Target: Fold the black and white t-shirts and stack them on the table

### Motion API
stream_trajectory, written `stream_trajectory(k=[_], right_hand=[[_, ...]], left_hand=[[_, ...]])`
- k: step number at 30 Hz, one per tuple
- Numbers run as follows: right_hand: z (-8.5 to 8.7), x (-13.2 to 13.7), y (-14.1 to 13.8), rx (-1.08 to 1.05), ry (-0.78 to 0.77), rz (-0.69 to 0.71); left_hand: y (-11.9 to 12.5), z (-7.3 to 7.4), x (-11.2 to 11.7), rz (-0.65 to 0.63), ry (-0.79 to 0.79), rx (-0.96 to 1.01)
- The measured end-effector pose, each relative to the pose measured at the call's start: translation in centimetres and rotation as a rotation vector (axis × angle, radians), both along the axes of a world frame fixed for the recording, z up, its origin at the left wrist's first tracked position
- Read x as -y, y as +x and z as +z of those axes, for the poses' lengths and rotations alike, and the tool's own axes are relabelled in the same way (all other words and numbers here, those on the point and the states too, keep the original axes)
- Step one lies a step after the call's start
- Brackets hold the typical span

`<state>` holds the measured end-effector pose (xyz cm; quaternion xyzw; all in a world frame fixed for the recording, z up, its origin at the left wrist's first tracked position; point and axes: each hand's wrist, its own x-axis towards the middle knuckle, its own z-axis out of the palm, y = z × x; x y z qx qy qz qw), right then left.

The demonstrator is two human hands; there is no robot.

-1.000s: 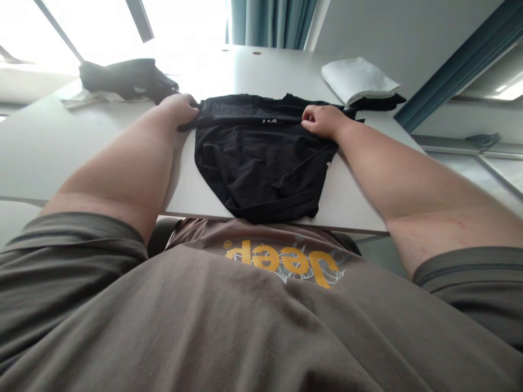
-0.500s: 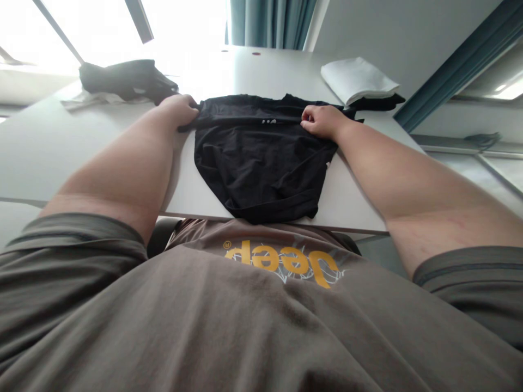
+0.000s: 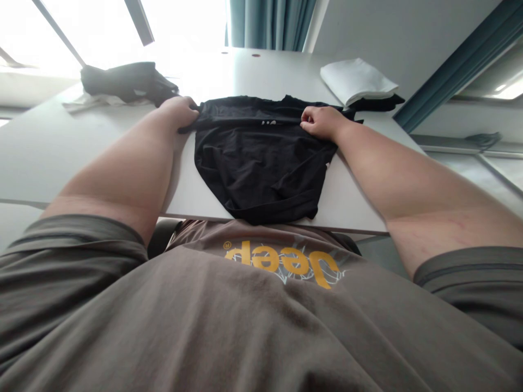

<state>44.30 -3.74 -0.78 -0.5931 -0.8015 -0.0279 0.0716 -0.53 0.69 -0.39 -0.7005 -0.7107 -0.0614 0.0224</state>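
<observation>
One black garment [image 3: 257, 163] | left hand [image 3: 178, 111], right hand [image 3: 321, 121] | fingers closed on its edge

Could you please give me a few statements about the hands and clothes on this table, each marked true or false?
1. The left hand and the right hand each grip the far edge of the black garment. True.
2. The black garment is held up in the air. False: it lies on the table.
3. A folded white cloth lies at the table's far right. True.
4. Books are stacked at the table's far left. False: a dark heap of cloth lies there.
</observation>
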Motion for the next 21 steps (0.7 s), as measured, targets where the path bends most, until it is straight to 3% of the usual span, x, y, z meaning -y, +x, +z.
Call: stream_trajectory(k=[21], right_hand=[[-0.62, -0.73, 0.55, -0.058, 0.018, 0.01]], left_hand=[[0.43, 0.54, 0.83, -0.026, -0.005, -0.019]])
